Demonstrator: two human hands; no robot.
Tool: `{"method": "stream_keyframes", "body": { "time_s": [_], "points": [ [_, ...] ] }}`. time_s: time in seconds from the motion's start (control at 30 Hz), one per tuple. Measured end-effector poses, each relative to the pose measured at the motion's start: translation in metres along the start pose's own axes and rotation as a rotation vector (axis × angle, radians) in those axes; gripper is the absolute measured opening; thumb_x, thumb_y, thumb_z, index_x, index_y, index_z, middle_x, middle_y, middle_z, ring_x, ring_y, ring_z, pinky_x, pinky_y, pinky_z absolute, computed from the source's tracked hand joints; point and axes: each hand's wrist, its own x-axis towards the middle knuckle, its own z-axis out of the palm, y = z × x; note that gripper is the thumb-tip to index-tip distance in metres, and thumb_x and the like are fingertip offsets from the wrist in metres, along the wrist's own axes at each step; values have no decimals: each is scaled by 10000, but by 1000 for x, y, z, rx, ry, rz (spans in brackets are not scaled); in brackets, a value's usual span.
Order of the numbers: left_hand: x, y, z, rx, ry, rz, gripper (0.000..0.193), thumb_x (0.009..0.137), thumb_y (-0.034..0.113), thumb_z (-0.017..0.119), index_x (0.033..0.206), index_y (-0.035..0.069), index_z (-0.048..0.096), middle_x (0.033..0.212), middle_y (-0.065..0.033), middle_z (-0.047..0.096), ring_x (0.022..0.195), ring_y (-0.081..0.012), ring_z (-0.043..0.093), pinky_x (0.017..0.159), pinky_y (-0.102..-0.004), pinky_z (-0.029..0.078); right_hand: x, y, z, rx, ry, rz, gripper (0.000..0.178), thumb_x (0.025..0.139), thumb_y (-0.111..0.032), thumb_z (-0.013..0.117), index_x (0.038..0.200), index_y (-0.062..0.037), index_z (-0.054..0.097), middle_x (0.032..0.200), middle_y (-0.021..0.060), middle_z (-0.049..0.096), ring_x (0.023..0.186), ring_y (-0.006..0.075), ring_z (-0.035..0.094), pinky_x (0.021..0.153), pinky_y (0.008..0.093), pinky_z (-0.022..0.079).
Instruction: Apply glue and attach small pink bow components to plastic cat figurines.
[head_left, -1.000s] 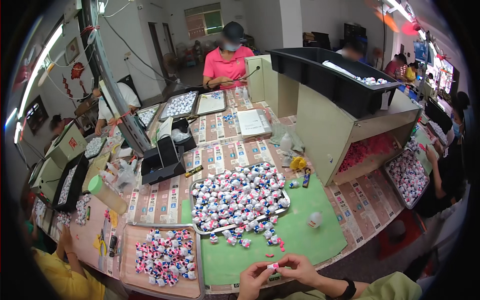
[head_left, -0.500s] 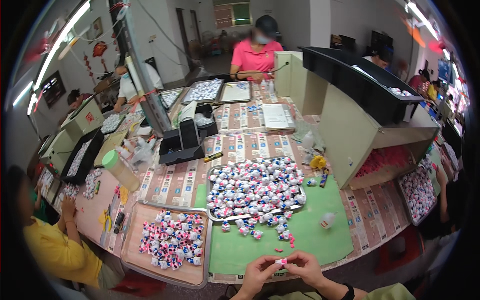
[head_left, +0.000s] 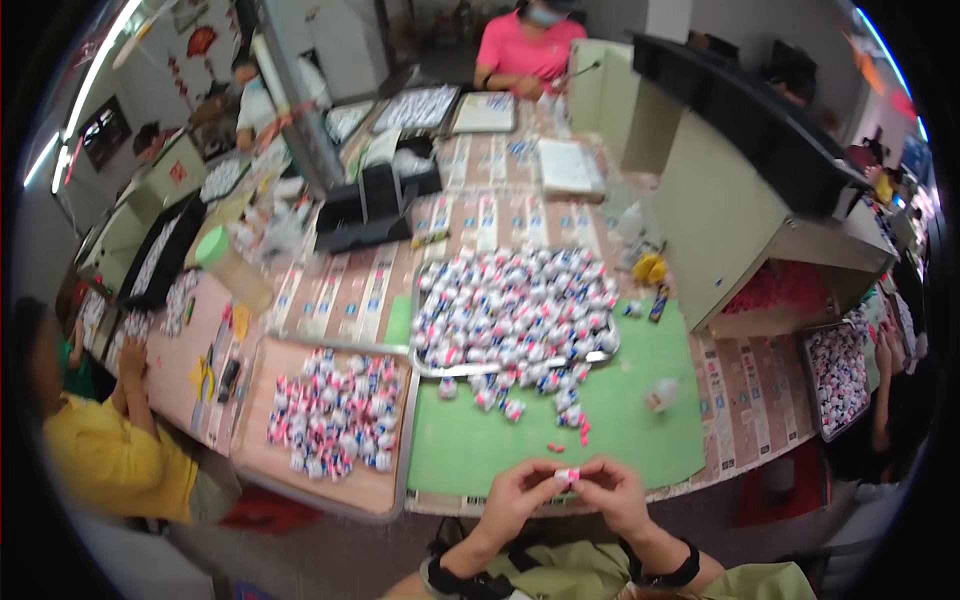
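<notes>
At the near edge of the green mat [head_left: 470, 440], both my hands pinch one small white and pink figurine [head_left: 568, 475]. My left hand [head_left: 522, 497] grips its left side and my right hand [head_left: 612, 493] its right side, thumbs and fingertips meeting around it. Its finer details are blurred. Just beyond my fingers lie a few small pink pieces [head_left: 585, 435]. Further off, a metal tray [head_left: 470, 370] is heaped with white, blue and pink figurines, and several more lie loose along its near edge. To the left, a second tray [head_left: 403, 440] holds similar figurines with more pink on them.
A small white bottle [head_left: 661, 395] stands right on the mat. Beyond are a yellow object [head_left: 650, 268], a black box [head_left: 360, 228] and a green-lidded bottle [head_left: 232, 268]. A pale cabinet [head_left: 730, 210] rises at right. Co-workers sit around, one in a yellow top [head_left: 110, 465] at left.
The view has tipped downward, so the table sits higher in the picture and more of my forearms show. Both hands still hold the figurine in much the same pinch.
</notes>
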Motion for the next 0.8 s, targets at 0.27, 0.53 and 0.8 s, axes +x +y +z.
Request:
{"method": "stream_keyframes", "body": {
  "time_s": [0.27,0.53,0.8],
  "points": [
    [-6,2,-4,-19,-10,57,172,783,64,559,938,-8,555,838,-27,580,739,-60,520,650,-190,414,2,-1,10,-40,-26,-44,125,746,-9,590,855,12,534,786,40,554,658,75,526,534,185,425],
    [-4,6,-6,1,-13,89,167,783,63,558,941,9,559,818,-14,574,697,-44,502,588,-168,398,5,-3,12,-65,-34,-70,123,747,2,575,862,14,530,796,46,551,654,54,503,516,167,401],
    [-10,6,-6,26,1,91,170,793,66,553,956,21,547,853,-13,572,753,-56,518,656,-186,418,4,-2,12,-56,-46,20,165,751,-1,570,908,25,527,833,42,545,733,76,518,579,182,417]
  ]
}}
